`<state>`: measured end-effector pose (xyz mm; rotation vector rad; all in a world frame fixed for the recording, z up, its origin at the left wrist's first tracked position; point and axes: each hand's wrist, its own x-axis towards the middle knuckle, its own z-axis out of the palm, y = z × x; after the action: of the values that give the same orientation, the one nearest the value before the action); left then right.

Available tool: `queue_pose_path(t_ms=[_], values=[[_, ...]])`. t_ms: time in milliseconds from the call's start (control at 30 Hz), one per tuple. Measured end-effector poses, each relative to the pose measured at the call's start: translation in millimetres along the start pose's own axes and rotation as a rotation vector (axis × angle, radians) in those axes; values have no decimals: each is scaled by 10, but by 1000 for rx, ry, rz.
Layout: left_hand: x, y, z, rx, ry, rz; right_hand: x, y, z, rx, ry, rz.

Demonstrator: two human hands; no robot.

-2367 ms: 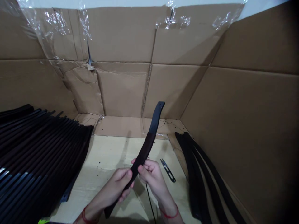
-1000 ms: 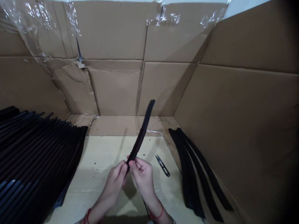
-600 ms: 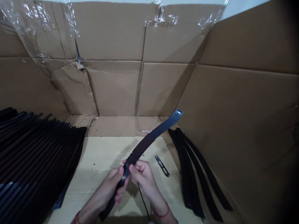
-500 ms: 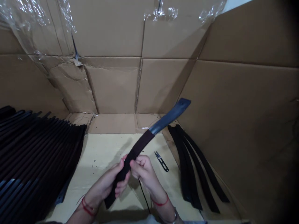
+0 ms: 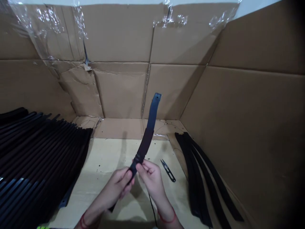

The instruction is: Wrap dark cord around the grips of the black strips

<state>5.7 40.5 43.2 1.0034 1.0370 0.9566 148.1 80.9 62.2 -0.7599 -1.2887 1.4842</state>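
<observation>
A long curved black strip (image 5: pixel 149 130) stands almost upright, with a hole near its blue-grey top end and a darker, brownish wrapped lower part. My left hand (image 5: pixel 116 187) grips it low down, and its bottom end pokes out below that hand. My right hand (image 5: pixel 150 179) pinches the strip just above, fingers against its edge. Black thread snips (image 5: pixel 168 170) lie on the pale board to the right of my right hand, not touched. A thin black cord (image 5: pixel 152 206) runs down beneath my right wrist.
A large stack of black strips (image 5: pixel 43 152) lies side by side at the left. Several more (image 5: pixel 197 181) lie fanned out at the right against the wall. Cardboard walls (image 5: pixel 119 35) with clear tape surround the pale board (image 5: pixel 105 159), and black specks dot it.
The strip has swung from leaning far right back to nearly upright, its top end moving left. Both hands still hold it, and the view has shifted slightly.
</observation>
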Motion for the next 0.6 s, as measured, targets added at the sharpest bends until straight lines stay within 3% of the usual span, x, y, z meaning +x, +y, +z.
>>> queue_pose_path(t_ms=[67,133,233,300,367,433,467,533,567,600], values=[[14,-37,3,-80,-184,-126,-31,-28,20,68,-102,94],[26,-51,21,-84,-191,-100,-46,-44,53,104,-56,107],[-11,-21,63,2,8,50,-37,-41,86,73,103,38],[-61,-3,75,93,129,124,-24,-30,77,76,56,62],[-86,-9,73,54,28,50,-13,-13,65,89,-30,111],[-66,-32,72,-50,-108,-38,-10,4,76,86,-18,105],[-46,-46,75,-61,-88,-19,-12,9,91,82,21,83],[-13,-67,85,-8,82,105,-23,3,121,73,80,47],[-6,-75,86,18,161,150,-29,-9,129,75,63,45],[-5,-81,83,2,153,117,-34,-26,130,84,11,54]])
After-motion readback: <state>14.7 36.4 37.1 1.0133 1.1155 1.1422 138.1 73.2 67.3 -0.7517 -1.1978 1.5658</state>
